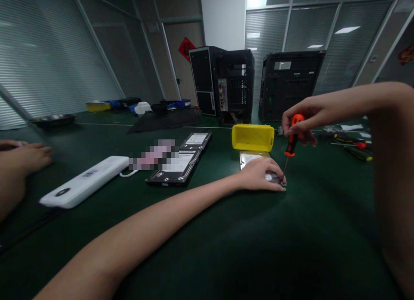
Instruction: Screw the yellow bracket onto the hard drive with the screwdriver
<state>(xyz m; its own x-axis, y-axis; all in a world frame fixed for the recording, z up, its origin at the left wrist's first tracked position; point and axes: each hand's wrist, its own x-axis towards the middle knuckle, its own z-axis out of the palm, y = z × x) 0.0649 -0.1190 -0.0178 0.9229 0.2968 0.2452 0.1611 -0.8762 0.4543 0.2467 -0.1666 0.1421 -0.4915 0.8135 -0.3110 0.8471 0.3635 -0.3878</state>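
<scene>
My right hand point(305, 118) grips an orange-and-black screwdriver point(291, 140) by its handle, the shaft pointing down. Its tip meets the near right corner of a hard drive point(274, 178) lying on the green table; the screw itself is too small to make out. My left hand point(261, 174) lies across that drive with fingers curled over its edge, and covers much of it. Just behind the drive is a yellow plastic bin point(252, 137), its open side facing me. Left of my forearm lie two more hard drives, one nearer point(176, 166) and one farther point(196, 139).
A white power strip point(86, 181) lies at left, beside another person's hand point(30, 156). Two computer cases point(221, 84) point(291, 84) stand at the back. Pliers and other tools point(354, 144) lie at right. A black panel point(164, 118) is at back left.
</scene>
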